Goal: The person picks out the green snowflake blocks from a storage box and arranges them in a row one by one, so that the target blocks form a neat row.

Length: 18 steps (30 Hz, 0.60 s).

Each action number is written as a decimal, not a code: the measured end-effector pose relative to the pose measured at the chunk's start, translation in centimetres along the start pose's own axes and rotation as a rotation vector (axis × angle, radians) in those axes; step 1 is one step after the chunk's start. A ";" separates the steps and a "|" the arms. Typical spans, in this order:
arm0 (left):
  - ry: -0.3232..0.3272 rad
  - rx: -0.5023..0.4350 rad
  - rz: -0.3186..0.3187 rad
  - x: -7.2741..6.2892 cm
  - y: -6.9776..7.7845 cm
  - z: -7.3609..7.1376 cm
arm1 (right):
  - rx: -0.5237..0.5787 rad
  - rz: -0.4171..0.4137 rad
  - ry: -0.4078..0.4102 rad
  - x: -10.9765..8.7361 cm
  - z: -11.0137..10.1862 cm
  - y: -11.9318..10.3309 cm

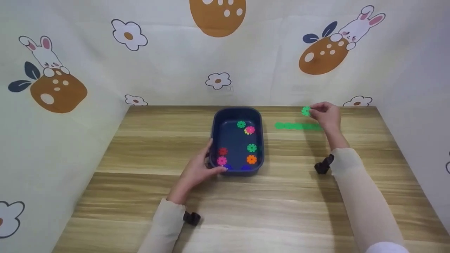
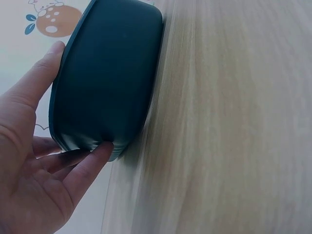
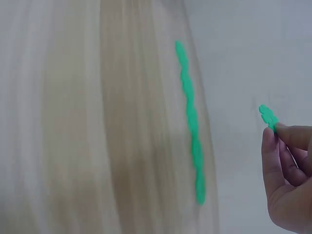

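Observation:
My right hand (image 1: 328, 114) pinches a green notched plastic disc (image 1: 306, 111) between thumb and fingertips. In the right wrist view the same disc (image 3: 268, 117) is seen nearly edge-on above the fingers. Just below that hand lies a row of green discs (image 1: 295, 126), running left to right on the table; the forearm side of the hand overlaps its right end. My left hand (image 1: 198, 168) grips the near left corner of a dark blue plastic bin (image 1: 237, 173), thumb at the rim and fingers against the outer wall, as the left wrist view also shows.
Inside the bin are scattered notched discs: a green one (image 1: 251, 148), an orange one (image 1: 251, 159), a red one (image 1: 223, 151), pink ones and blue ones near the front wall. A patterned cloth (image 1: 175, 63) hangs behind the wooden table (image 1: 158, 140) and along both sides.

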<state>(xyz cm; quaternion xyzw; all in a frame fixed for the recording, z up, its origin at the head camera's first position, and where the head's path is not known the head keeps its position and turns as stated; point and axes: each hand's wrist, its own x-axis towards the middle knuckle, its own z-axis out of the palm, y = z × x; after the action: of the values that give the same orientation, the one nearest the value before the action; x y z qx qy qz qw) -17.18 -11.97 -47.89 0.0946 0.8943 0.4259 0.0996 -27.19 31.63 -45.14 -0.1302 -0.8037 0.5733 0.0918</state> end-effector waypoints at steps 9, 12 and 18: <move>0.016 0.017 0.074 0.0 -0.3 0.0 | -0.197 0.132 0.094 -0.2 -4.1 3.6; 0.013 0.015 0.071 0.0 -0.3 0.0 | -0.174 0.169 0.084 -0.3 -4.8 4.4; 0.018 0.018 0.055 0.0 -0.2 0.0 | -0.160 0.222 0.061 -0.5 -5.1 5.1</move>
<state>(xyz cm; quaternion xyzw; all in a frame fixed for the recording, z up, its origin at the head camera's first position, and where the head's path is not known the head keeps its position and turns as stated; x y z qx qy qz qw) -17.22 -12.13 -48.04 0.1163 0.8960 0.4211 0.0791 -24.70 37.67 -48.26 -0.2426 -0.8242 0.5100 0.0413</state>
